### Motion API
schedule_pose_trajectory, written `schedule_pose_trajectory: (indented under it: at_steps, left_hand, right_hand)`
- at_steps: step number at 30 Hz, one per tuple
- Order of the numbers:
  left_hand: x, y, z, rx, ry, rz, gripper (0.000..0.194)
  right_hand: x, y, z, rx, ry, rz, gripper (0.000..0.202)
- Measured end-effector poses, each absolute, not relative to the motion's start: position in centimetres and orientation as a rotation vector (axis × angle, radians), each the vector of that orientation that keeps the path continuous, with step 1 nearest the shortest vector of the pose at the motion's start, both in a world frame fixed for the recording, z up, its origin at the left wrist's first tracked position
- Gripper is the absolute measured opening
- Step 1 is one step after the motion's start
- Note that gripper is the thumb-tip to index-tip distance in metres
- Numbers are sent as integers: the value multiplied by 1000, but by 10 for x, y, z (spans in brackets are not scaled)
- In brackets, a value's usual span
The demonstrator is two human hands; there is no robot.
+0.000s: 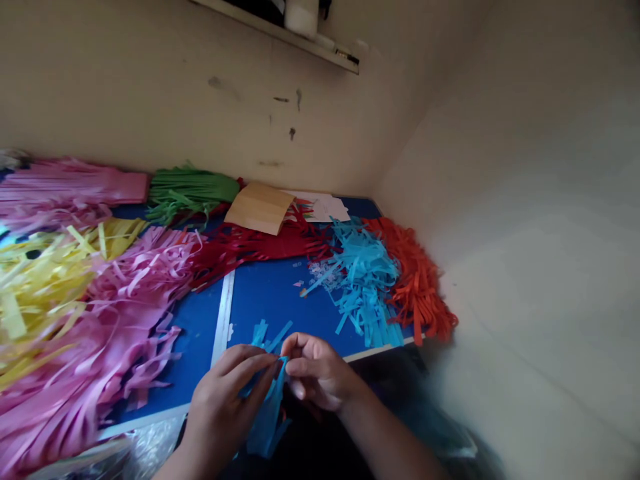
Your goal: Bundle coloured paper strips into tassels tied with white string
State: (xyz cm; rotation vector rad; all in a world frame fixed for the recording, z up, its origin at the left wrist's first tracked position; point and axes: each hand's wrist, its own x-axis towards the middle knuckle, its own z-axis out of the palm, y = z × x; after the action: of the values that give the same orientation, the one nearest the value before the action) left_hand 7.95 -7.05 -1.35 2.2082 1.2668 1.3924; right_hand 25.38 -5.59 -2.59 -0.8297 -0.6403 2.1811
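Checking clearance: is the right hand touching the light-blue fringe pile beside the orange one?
Apart. The head view shows bare blue tabletop between the right hand and the light-blue fringe pile.

Surface (270, 293): smooth blue, low sheen, pale metal-looking strip (223, 310). Fringed strips, thin, tissue-like: pink (125, 293), light-blue (367, 267), matt. Folded sheet (260, 207): brown paper, flat matt. Lower-left wrap (156, 443): clear plastic, crinkled, glossy. Wall (150, 87): matt, scuffed.
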Motion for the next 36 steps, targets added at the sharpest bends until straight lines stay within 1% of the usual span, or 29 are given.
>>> schedule_pose_trajectory:
  at_steps: [2, 5, 7, 9, 11, 14, 17, 19, 23, 26, 30, 33, 36]
  left_hand:
    - [80, -72, -13, 2173, 1260, 1385, 9]
    - [81, -75, -12, 2142, 1235, 1399, 9]
    - [82, -76, -13, 2113, 1219, 1395, 9]
    - [84, -76, -16, 2083, 1196, 1367, 11]
    - [86, -76, -18, 2060, 1185, 1329, 14]
    - [88, -75, -22, 2043, 1294, 1369, 12]
    - [87, -74, -22, 2094, 1292, 1394, 14]
    - [85, -75, -22, 2147, 1196, 1355, 19]
    - [85, -74, -25, 2185, 1221, 1377, 11]
    - [87, -74, -28, 2207, 1240, 1436, 10]
    - [84, -77, -28, 2096, 1225, 1376, 7]
    - [81, -79, -28, 1963, 1296, 1378, 17]
    - [77, -81, -31, 1819, 1403, 1391, 22]
  right_hand:
    - [252, -56, -28, -862, -648, 2152, 39]
    - [247, -55, -29, -923, -693, 1998, 40]
    - [245, -55, -29, -933, -705, 1940, 36]
    - [244, -56, -29, -921, -646, 1941, 31]
    - [244, -56, -29, -900, -523, 1972, 32]
    - [244, -57, -30, -872, -364, 2038, 33]
    - [242, -56, -32, -855, -322, 1974, 35]
    - [240, -56, -32, -857, -383, 1884, 33]
    - [238, -59, -29, -942, -652, 1638, 22]
    - [239, -62, -28, -984, -822, 1490, 17]
    - [239, -59, -27, -892, -852, 1571, 12]
    - [236, -54, -23, -883, -957, 1588, 10]
    - [234, -51, -16, -899, -1064, 1545, 9]
